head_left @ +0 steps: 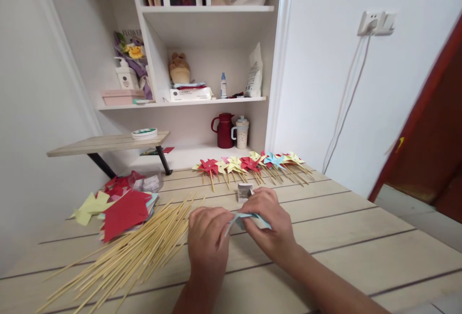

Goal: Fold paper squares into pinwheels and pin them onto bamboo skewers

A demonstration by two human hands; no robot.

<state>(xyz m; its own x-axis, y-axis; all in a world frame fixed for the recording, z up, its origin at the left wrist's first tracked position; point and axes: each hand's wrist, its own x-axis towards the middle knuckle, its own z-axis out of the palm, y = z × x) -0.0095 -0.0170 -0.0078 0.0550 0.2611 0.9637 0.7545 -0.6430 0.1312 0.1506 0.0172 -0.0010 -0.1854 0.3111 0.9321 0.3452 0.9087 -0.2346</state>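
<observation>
Both hands meet over the middle of the wooden table (342, 237). My left hand (207, 239) and my right hand (269, 222) together pinch a piece of light blue paper (249, 218), folded between the fingers. Just behind my right hand stands a small open box (244, 192). A loose heap of thin bamboo sticks (137, 249) lies to the left of my left hand.
A row of finished paper pinwheels (252, 164) on sticks lies at the table's far edge. Red, yellow and blue cut paper (119, 208) is piled at the left. Behind are shelves with a red jug (224, 130), a cup (241, 132) and a low wooden shelf (108, 143).
</observation>
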